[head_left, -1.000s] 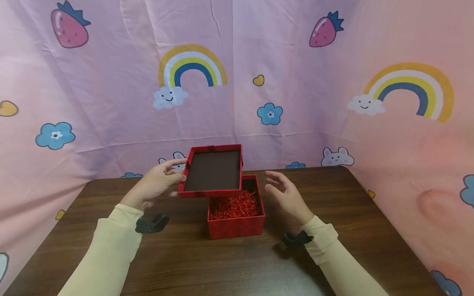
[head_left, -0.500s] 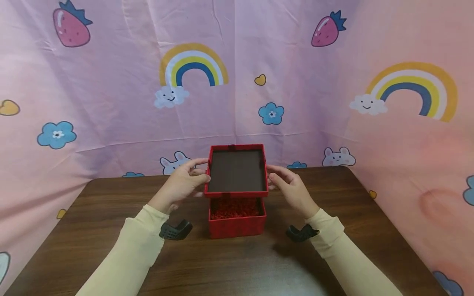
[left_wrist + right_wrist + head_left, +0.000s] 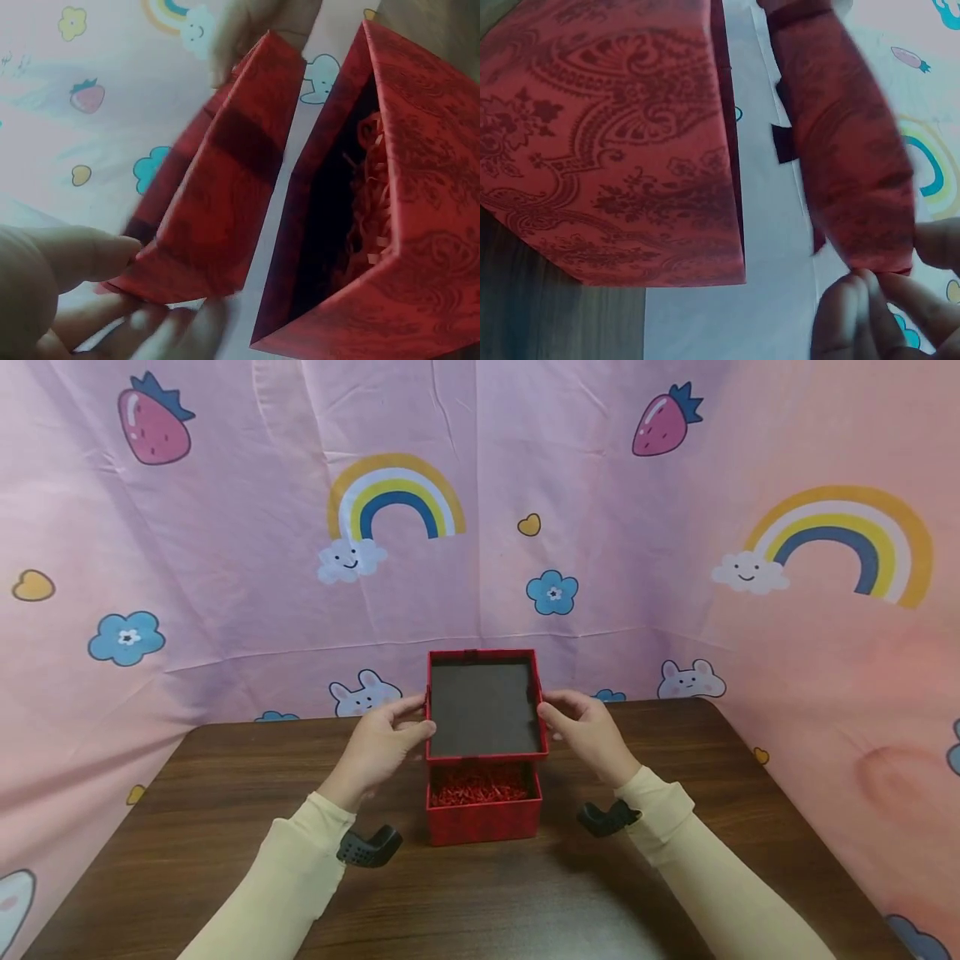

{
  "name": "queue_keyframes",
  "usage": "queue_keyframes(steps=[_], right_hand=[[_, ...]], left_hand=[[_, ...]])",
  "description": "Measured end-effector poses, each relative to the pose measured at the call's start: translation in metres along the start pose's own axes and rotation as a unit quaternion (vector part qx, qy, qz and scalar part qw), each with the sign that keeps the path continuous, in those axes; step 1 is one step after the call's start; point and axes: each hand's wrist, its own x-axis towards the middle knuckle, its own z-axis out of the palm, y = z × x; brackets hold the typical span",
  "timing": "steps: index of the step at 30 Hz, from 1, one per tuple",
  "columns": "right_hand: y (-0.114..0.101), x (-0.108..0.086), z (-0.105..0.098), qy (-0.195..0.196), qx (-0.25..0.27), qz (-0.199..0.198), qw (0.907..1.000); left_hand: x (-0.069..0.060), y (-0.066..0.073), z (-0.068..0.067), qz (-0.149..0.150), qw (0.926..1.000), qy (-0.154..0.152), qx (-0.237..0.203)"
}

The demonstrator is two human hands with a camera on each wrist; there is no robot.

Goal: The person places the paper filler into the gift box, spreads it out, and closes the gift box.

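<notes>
A red patterned box lid [image 3: 487,706] hangs above and behind the red gift box [image 3: 483,822], its dark inside facing me. My left hand [image 3: 378,743] pinches its left side, thumb on the rim and fingers beneath. On its right side, my right hand [image 3: 592,735] grips the lid the same way. The box stands on the table, filled with red shredded paper [image 3: 480,787]. Both wrist views show a gap between lid and box. A dark ribbon band [image 3: 244,142] crosses the lid's wall, and ribbon ends [image 3: 784,142] stick out on the side facing the box.
The brown wooden table [image 3: 480,902] carries the box near its middle. A pink and lilac printed cloth [image 3: 480,443] hangs behind and along both sides. Black straps [image 3: 371,846] show at my wrists, below cream sleeves.
My left hand has carried the lid rightward until it is over the box. My right hand has closed on the lid's right side. The lid has since tilted slightly more toward me.
</notes>
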Motion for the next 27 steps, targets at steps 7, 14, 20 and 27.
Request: queue_keyframes(steps=[7,14,20,27], right_hand=[[-0.002,-0.002,0.005,0.062,-0.002,-0.088,0.9942],[-0.001,-0.012,0.004,0.022,0.045,-0.163,0.9853],[0.005,-0.023,0.006,-0.040,0.089,-0.176,0.9796],[0.020,-0.036,0.008,-0.065,0.068,-0.161,0.9826]], left_hand=[[-0.007,0.002,-0.001,0.062,0.9979,0.010,0.016],[-0.017,0.000,0.001,0.148,0.9887,-0.012,-0.019],[-0.023,-0.017,0.005,0.168,0.9850,0.020,-0.032],[-0.039,-0.041,0.005,0.164,0.9855,0.012,0.043]])
